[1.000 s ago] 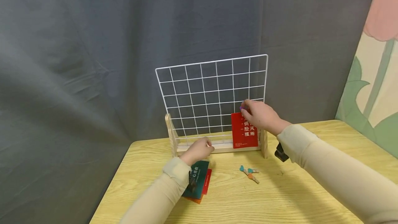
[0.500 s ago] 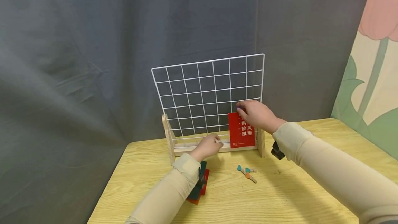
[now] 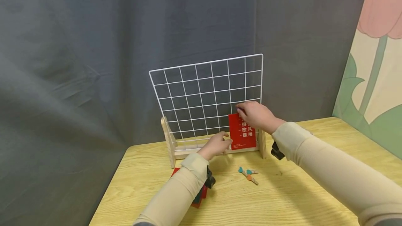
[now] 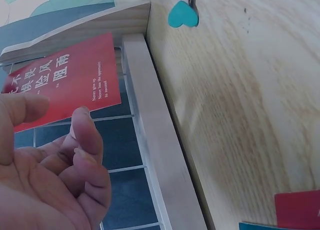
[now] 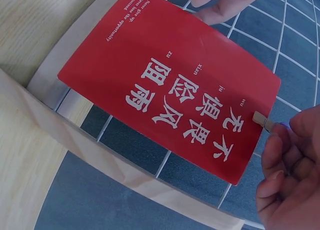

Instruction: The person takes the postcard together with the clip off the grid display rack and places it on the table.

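A red card [image 3: 242, 133] with white characters stands against the lower right of a white wire grid [image 3: 204, 90] held in a wooden stand [image 3: 168, 142]. My right hand [image 3: 242, 109] pinches a small wooden clip [image 5: 262, 121] at the card's top corner [image 5: 220, 120]. My left hand [image 3: 226, 139] lies at the card's lower left edge with loosely curled fingers [image 4: 85, 135], holding nothing. In the left wrist view the red card [image 4: 65, 80] sits just beyond my fingers, above the stand's base rail [image 4: 155, 140].
Three small clips [image 3: 248, 175] with teal and orange hearts lie on the yellow wooden table [image 3: 298, 191]. A stack of red and teal cards [image 3: 201, 193] lies under my left forearm. A grey curtain hangs behind; a painted panel [image 3: 370, 79] stands at right.
My left hand has slid right along the stand's base from the grid's middle to the red card's edge. My right hand has kept its pinch at the card's top.
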